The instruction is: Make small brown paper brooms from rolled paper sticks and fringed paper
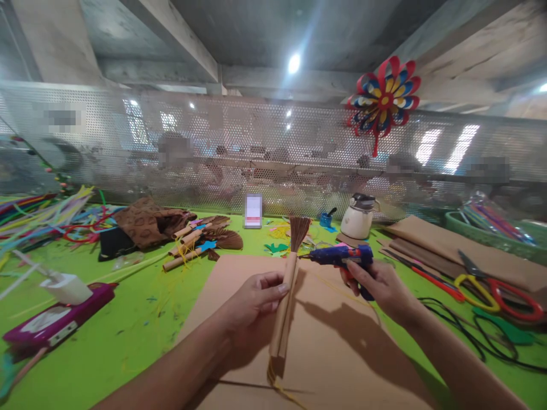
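Observation:
Between thumb and fingers, my left hand (261,293) holds a rolled brown paper tube (287,302), slanted above a cardboard sheet (342,364). A fan of pleated dark brown paper (300,230) sticks out of its top end. Yellow string (273,378) hangs at its lower end. In my right hand (384,287) is a blue glue gun (342,256), its fingers wrapped round the handle. The nozzle points left, at the tube's upper end just under the fan; whether it touches, I cannot tell.
Several similar paper tubes with fans (183,253) lie at the left back. A purple power strip (60,322) with a white plug is at the left. Scissors (491,290), black cord (465,336) and brown paper (461,250) lie right. A white jug (356,219) and a phone (253,210) stand behind.

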{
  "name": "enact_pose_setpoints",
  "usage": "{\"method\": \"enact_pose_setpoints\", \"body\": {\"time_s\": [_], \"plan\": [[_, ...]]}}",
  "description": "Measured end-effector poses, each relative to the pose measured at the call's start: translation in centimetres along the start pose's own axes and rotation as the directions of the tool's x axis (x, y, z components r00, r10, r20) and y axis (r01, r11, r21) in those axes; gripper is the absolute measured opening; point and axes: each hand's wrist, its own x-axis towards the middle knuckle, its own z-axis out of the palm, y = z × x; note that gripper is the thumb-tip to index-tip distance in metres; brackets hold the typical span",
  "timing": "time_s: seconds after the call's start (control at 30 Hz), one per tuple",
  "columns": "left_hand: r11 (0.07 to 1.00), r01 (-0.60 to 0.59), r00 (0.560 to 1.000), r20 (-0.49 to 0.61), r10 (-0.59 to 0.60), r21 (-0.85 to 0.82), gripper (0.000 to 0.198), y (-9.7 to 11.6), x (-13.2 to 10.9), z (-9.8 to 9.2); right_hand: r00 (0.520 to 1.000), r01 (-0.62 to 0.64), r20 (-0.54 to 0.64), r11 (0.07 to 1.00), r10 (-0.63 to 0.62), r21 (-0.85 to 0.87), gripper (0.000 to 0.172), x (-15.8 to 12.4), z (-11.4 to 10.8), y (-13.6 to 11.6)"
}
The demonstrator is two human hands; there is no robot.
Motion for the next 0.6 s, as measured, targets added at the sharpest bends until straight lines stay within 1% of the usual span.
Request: {"method": "enact_pose_setpoints", "body": {"time_s": [0.13,0.23,0.3,0.47,0.6], "plan": [[1.0,0.003,1.0,0.002,-0.003,0.001,0.034,0.25,0.01,0.24,1.0,-0.003,0.008,1.0,0.003,0.016,0.043,-0.17,-0.05,-0.02],[0.999,-0.02,1.0,0.012,0.02,-0.029,0.032,0.3,0.01,0.38,0.998,0.01,0.062,0.999,-0.012,0.034,0.041,-0.39,-0.07,0.01],[0.999,-0.022,1.0,0.006,0.023,-0.04,0.031,0.25,0.0,0.37,0.997,0.027,0.077,0.999,-0.03,0.035,0.04,-0.43,0.01,0.11],[0.999,-0.029,0.999,0.026,0.029,-0.015,0.029,0.04,-0.02,0.14,1.0,0.031,0.0,1.0,-0.031,0.002,0.043,-0.15,0.46,0.47],[0.999,-0.014,1.0,-0.02,0.014,0.029,0.028,-0.03,0.07,0.05,1.0,0.025,0.009,1.0,-0.025,-0.014,0.043,-0.06,0.66,0.51]]}}
